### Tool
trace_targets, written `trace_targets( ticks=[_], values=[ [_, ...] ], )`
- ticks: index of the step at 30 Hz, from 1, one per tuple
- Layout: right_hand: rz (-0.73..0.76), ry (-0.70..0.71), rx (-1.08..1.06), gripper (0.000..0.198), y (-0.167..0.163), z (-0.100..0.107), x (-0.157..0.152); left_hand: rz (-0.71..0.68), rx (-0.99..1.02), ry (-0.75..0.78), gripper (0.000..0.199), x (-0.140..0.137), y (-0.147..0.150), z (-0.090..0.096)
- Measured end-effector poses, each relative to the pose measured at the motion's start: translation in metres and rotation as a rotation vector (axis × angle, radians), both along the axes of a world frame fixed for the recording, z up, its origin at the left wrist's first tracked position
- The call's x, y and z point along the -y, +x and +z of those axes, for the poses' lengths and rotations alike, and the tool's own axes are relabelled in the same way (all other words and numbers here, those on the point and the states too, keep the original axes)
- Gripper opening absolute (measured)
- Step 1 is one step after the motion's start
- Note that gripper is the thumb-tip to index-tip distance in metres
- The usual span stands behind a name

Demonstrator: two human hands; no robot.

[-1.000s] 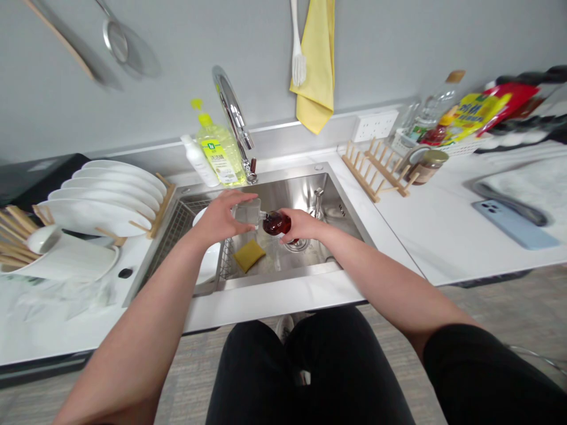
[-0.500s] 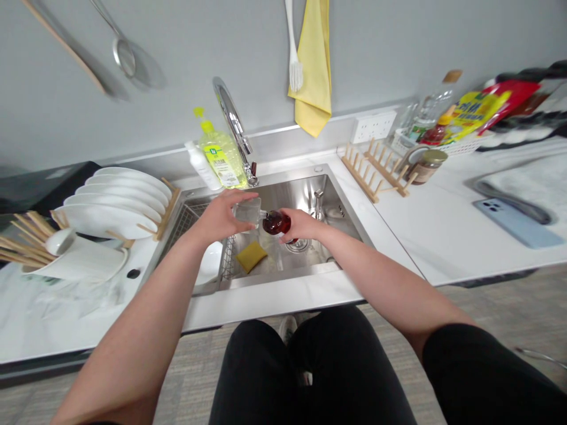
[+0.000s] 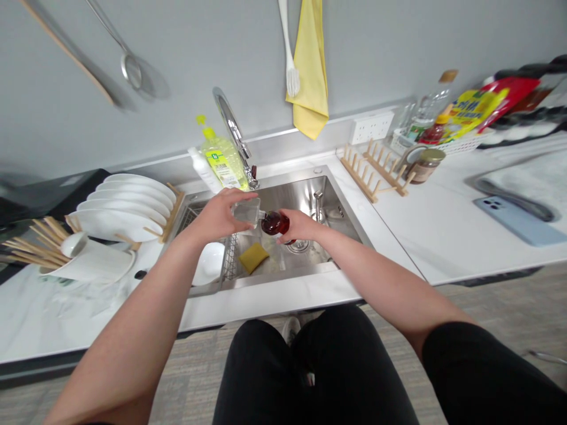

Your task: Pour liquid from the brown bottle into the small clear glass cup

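Observation:
Over the sink [image 3: 305, 270], my left hand [image 3: 219, 215] is closed round a clear glass bottle [image 3: 247, 213], its neck pointing right. My right hand [image 3: 299, 225] grips a bottle of dark red-brown liquid [image 3: 275, 223], tilted with its mouth against the clear bottle's neck. I cannot tell whether liquid is passing between them. Below the hands, a yellow sponge [image 3: 253, 258] lies in the sink beside a wire rack [image 3: 231, 257]. A white bowl [image 3: 209, 263] sits to the left of that, partly behind my left forearm.
Behind the sink stand the faucet [image 3: 233, 127], a dish soap bottle [image 3: 225, 159] and a white bottle [image 3: 204, 169]. White plates [image 3: 117, 224] and a chopstick holder [image 3: 88, 260] are at left. A wooden rack [image 3: 376, 171], a jar [image 3: 426, 166] and a phone [image 3: 518, 219] occupy the right counter.
The view has shifted slightly, showing more of the white bowl. Both hands keep hold of the two bottles, mouth to mouth, in nearly the same place.

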State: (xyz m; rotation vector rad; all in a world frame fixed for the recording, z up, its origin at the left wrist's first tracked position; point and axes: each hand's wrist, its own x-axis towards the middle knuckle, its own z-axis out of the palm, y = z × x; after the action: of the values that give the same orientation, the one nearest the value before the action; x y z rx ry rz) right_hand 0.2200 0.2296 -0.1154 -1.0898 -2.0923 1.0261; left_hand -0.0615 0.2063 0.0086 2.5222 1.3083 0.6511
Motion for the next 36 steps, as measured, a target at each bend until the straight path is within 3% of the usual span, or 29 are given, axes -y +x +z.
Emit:
trace_targets(
  ticks=[36],
  values=[
    [-0.035, 0.064, -0.116, 0.079, 0.002, 0.005, 0.004, -0.049, -0.158, 0.022, 0.078, 0.003, 0.025, 0.054]
  ],
)
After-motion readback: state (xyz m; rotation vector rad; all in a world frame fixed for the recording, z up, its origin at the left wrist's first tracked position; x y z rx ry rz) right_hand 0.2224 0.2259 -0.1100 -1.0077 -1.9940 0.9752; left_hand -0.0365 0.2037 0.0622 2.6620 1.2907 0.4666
